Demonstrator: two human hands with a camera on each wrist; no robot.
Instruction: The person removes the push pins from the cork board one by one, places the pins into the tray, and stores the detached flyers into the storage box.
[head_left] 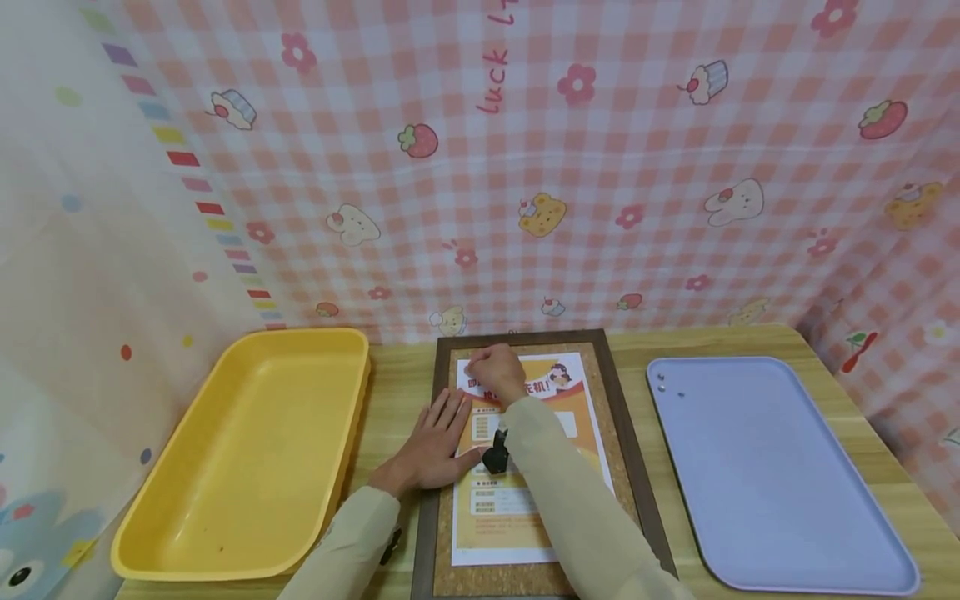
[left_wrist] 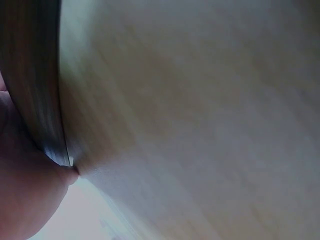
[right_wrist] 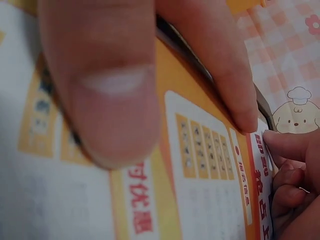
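Note:
A printed poster sheet lies on a cork board with a dark wooden frame. Across the sheet's left edge my left hand rests flat, fingers straight and thumb spread. In the right wrist view, the left thumb and a finger lie over the print. My right hand is at the sheet's top left corner with fingers curled, its fingertips right at the paper. I cannot tell whether a small thing is between them. The left wrist view mostly shows tabletop.
A yellow tub stands left of the board. On the right is a lilac tray with a few small shiny tacks near its far left corner. Behind the wooden table hangs a pink checked cloth.

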